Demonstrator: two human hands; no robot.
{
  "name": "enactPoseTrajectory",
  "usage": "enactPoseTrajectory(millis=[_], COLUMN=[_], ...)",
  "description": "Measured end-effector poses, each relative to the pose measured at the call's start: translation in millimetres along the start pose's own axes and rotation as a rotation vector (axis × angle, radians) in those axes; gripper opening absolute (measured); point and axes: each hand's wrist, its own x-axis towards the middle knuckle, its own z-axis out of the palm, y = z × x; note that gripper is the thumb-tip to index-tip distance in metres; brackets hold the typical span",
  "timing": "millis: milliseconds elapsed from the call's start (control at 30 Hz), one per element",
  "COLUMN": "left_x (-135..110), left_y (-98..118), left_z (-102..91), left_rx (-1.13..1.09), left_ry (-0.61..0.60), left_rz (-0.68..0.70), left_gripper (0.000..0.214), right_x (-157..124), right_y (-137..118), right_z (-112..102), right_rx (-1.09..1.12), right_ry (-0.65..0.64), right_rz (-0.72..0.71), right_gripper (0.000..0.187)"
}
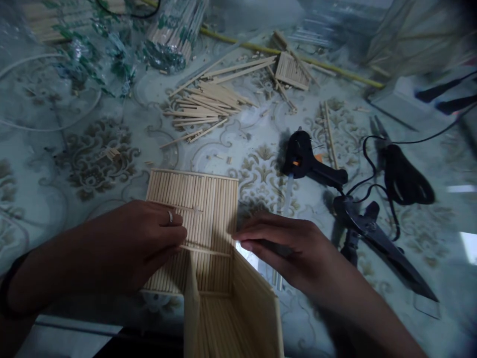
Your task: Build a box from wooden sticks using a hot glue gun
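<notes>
A model made of thin wooden sticks point(219, 214) lies in front of me, with a flat slatted panel and a box-like part with upright walls point(257, 298) at the near end. My left hand point(149, 243), wearing a ring, is closed over the panel's left side. A thin cross stick point(208, 251) runs rightward from its fingertips, above the box opening. At the panel's right edge, my right hand point(283, 243) has thumb and fingers pinched against the corner where the wall begins. Its fingertips partly hide what they grip.
To the right lie a black glue gun point(303, 156), black-handled pliers point(406, 169) and a dark cutting tool point(383, 243), with cords among them. Loose sticks point(208, 104) are heaped beyond the model. A small slatted piece point(292, 69) and bagged sticks point(175, 35) sit farther back.
</notes>
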Motion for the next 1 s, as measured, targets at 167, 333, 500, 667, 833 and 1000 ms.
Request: enactPoseTrajectory(millis=[167, 333, 500, 667, 833, 1000], left_x=[0, 1, 5, 6, 7, 8], left_y=[-1, -4, -3, 0, 1, 0], left_z=[-5.0, 1.0, 3.8, 4.1, 5.5, 6.0], left_rx=[-0.008, 0.013, 0.021, 0.01, 0.046, 0.091], left_ry=[-0.013, 0.019, 0.028, 0.029, 0.03, 0.016], left_rz=[-0.017, 0.005, 0.013, 0.044, 0.05, 0.093], left_gripper=[0.032, 0.03, 0.03, 0.03, 0.027, 0.028], right_x=[-1, -3, -8, -21, -35, -36], right_y=[0, 0, -3, -6, -7, -9], right_z=[-1, -1, -1, -5, -3, 6], right_rx=[-0.007, -0.028, -0.07, -0.109, -0.179, -0.19], right_ry=[-0.023, -0.048, -0.089, -0.202, -0.352, -0.342], right_rz=[0.017, 0.002, 0.014, 0.06, 0.15, 0.136], right_gripper=[0.015, 0.02, 0.023, 0.041, 0.091, 0.095])
